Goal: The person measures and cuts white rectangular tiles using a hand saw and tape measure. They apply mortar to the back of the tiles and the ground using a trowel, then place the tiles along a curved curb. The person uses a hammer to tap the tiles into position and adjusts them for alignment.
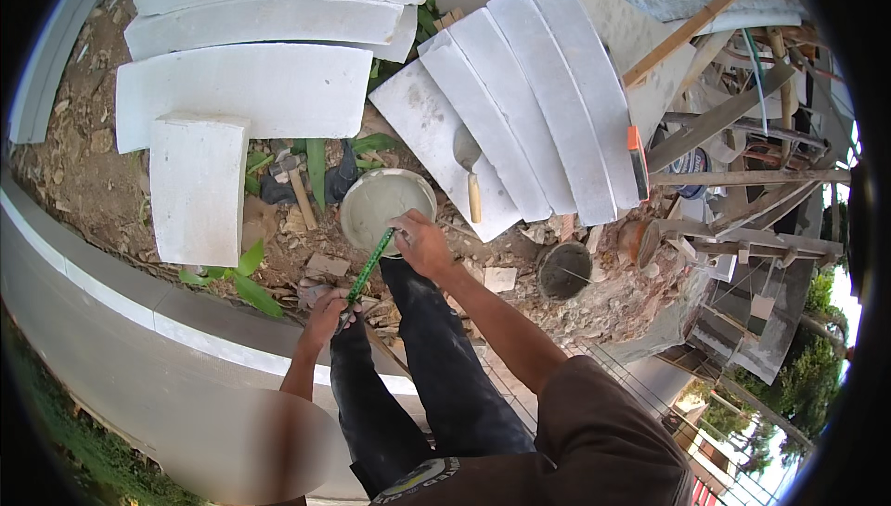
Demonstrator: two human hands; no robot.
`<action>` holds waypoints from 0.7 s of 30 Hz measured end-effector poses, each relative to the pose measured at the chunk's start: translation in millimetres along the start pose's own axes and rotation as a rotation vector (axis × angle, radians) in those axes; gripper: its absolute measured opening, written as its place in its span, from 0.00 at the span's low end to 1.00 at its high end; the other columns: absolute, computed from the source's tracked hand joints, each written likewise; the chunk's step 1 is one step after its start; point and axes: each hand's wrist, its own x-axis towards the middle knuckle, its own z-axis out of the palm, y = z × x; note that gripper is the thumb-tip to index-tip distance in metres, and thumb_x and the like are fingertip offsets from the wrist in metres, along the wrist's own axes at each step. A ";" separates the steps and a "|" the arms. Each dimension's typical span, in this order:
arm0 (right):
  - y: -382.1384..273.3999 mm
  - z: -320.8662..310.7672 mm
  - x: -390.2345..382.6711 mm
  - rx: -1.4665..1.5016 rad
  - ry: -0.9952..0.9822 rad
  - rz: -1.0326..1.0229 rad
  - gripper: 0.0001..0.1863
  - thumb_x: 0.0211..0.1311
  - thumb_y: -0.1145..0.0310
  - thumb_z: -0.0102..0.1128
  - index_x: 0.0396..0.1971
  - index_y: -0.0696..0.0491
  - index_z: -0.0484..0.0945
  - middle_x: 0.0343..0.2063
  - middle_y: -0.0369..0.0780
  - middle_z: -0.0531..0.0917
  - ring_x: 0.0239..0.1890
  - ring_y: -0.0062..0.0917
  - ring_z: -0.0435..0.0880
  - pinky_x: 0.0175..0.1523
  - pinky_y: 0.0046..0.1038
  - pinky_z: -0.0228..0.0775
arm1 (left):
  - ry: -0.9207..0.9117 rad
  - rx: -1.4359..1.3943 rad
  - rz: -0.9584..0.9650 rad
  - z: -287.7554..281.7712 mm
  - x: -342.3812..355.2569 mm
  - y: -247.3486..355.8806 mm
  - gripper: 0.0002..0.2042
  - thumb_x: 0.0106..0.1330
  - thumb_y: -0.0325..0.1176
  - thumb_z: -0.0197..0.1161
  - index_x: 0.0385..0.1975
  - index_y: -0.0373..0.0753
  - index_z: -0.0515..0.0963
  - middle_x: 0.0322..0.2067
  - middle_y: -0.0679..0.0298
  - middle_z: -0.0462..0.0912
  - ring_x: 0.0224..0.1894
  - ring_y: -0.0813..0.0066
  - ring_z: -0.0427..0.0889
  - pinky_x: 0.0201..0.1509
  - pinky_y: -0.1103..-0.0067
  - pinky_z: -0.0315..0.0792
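Note:
A green tape measure is drawn out at a slant between my hands. My left hand is closed around its lower end, near a small dark part that looks like the case. My right hand pinches the upper end of the blade. Just beyond the right hand sits a round pale basin with a greyish layer inside. A hammer with a wooden handle lies left of the basin. To the right, a trowel rests on a white slab.
White curved slabs lie at the far left, others at the far right. An orange-ended level leans there. A mortar bucket stands right of my legs, near wooden poles. A pale kerb runs along the left.

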 end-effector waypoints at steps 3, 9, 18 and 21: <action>-5.4 -19.7 5.3 0.036 -0.017 -0.060 0.15 0.58 0.75 0.64 0.47 0.54 0.82 0.44 0.44 0.81 0.45 0.43 0.84 0.50 0.42 0.78 | 0.002 -0.014 0.045 33.1 29.9 44.5 0.11 0.73 0.32 0.50 0.41 0.37 0.79 0.32 0.65 0.83 0.32 0.80 0.78 0.35 0.81 0.73; -13.6 -113.6 -14.3 -0.048 0.189 -0.114 0.17 0.56 0.78 0.66 0.48 0.57 0.82 0.46 0.47 0.81 0.52 0.45 0.80 0.56 0.40 0.75 | -0.041 -0.024 0.127 145.1 86.1 138.4 0.17 0.74 0.34 0.51 0.59 0.34 0.70 0.37 0.62 0.83 0.32 0.79 0.77 0.35 0.80 0.72; 35.0 -369.3 -36.5 -0.720 0.762 0.244 0.29 0.54 0.75 0.71 0.58 0.58 0.77 0.51 0.49 0.80 0.56 0.46 0.77 0.63 0.44 0.68 | 0.014 0.471 0.797 378.1 199.1 277.1 0.36 0.71 0.48 0.66 0.67 0.27 0.62 0.44 0.49 0.78 0.45 0.62 0.80 0.51 0.68 0.75; 65.2 -387.9 -41.8 -0.642 0.600 0.372 0.31 0.52 0.73 0.72 0.59 0.58 0.76 0.50 0.50 0.80 0.56 0.48 0.78 0.62 0.45 0.69 | 0.102 0.566 1.034 450.0 232.2 308.6 0.37 0.68 0.45 0.69 0.67 0.27 0.60 0.53 0.42 0.74 0.55 0.50 0.78 0.58 0.62 0.73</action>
